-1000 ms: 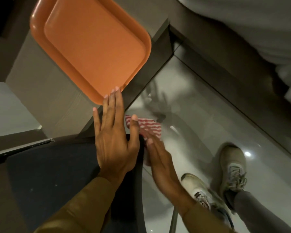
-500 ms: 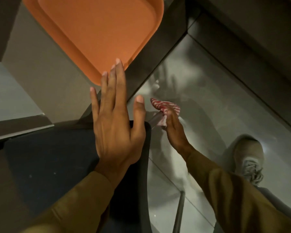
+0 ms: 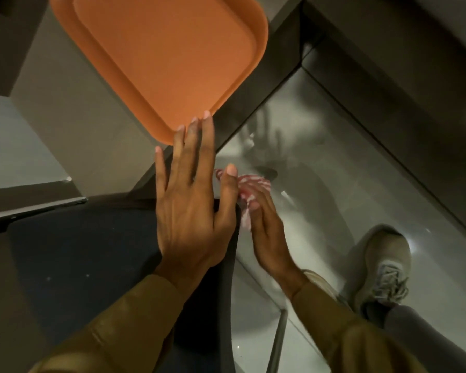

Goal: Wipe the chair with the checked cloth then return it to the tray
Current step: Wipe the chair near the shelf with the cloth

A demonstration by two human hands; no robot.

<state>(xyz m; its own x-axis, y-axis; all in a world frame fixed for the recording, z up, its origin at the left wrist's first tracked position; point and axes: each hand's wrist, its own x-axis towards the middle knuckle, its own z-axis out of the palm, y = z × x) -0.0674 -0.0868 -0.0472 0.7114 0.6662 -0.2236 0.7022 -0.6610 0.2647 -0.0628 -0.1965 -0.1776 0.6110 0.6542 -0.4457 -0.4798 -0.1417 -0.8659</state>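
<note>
The dark chair seat [image 3: 86, 254] fills the lower left. My left hand [image 3: 191, 208] lies flat and open on its right front corner, fingers spread, fingertips reaching toward the orange tray [image 3: 159, 55]. My right hand [image 3: 269, 238] is just off the seat's right edge, pressing the red-and-white checked cloth [image 3: 250, 187] against the side of the chair. The cloth is bunched and partly hidden behind my left thumb and right fingers. The tray holds nothing and sits on a grey tabletop [image 3: 73, 125].
A glossy pale floor [image 3: 334, 184] lies to the right, bordered by a dark skirting [image 3: 388, 90]. My shoes [image 3: 385, 267] stand at the lower right. A metal chair leg [image 3: 277, 343] runs down below my right forearm.
My right hand with the cloth has drawn back along the chair's right edge, closer to my left hand. The view has shifted a little; the left hand stays flat on the seat.
</note>
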